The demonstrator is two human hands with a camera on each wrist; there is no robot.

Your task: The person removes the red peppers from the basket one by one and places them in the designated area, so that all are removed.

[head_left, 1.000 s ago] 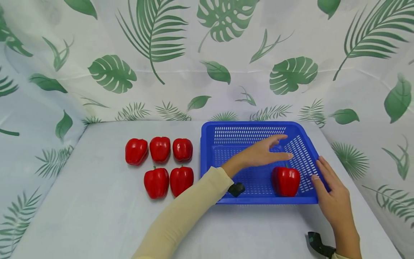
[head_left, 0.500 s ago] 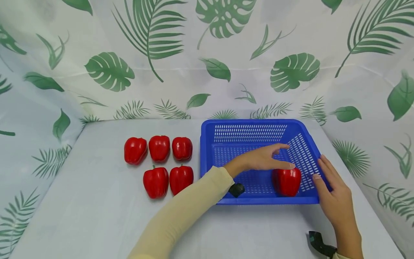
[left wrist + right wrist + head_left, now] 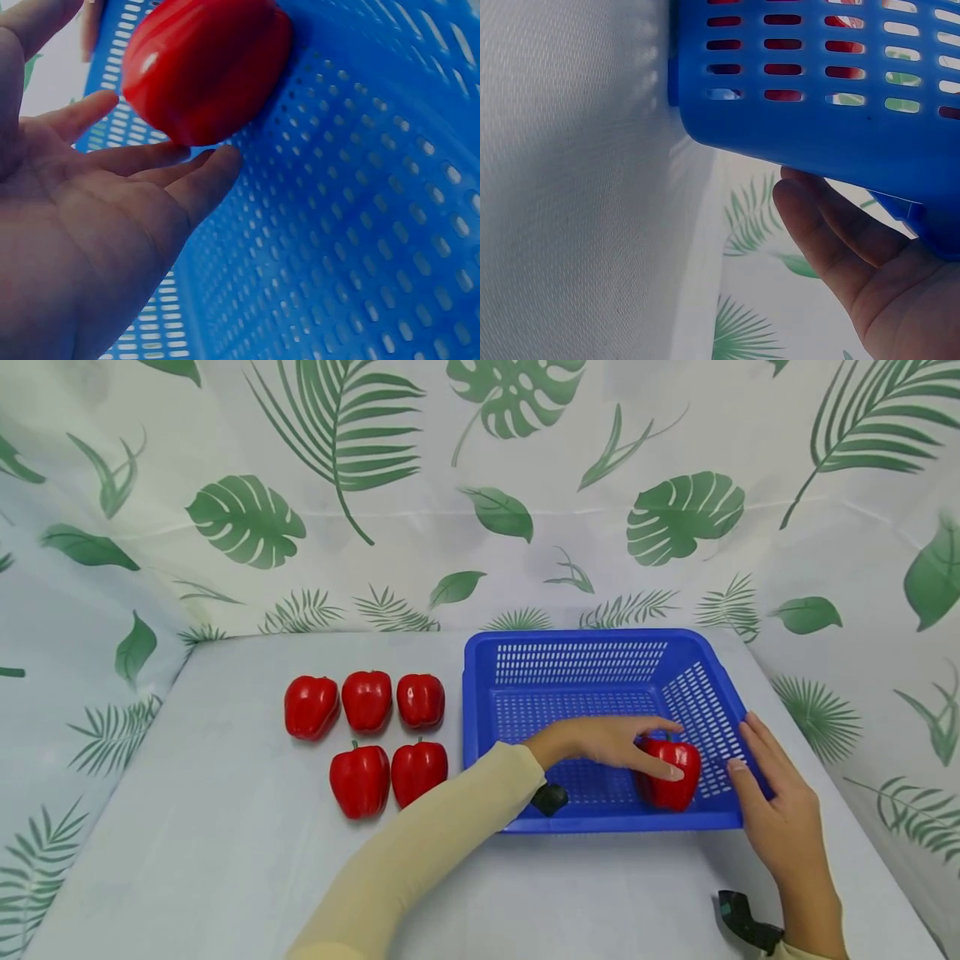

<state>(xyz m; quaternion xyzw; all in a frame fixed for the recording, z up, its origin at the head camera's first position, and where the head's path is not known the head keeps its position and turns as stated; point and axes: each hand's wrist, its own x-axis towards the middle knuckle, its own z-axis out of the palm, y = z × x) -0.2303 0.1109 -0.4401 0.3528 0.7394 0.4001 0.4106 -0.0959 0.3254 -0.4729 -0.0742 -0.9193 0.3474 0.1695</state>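
Observation:
My left hand (image 3: pixel 618 743) is lowered over a red bell pepper (image 3: pixel 681 789) in the front right corner of a blue perforated basket (image 3: pixel 585 823). Its thumb lies across the pepper's near face, and the fingers stretch along the far side. In the left wrist view those fingers (image 3: pixel 202 184) are spread and fairly straight, tips at the edge of the pepper (image 3: pixel 217 67). On the basket's right rim, my right hand (image 3: pixel 783 810) grips with thumb inside and fingers outside. The right wrist view has its fingers (image 3: pixel 832 240) against the basket's outer wall (image 3: pixel 795 131).
Several more red bell peppers stand in two rows left of the basket, among them a back one (image 3: pixel 311 708) and a front one (image 3: pixel 360 781). They rest on a white table (image 3: pixel 225 843). Leaf-printed cloth (image 3: pixel 405 552) hangs behind and at both sides.
My left hand has come down from above the basket floor onto the pepper, its thumb now over the near face. My right hand has kept its place on the rim.

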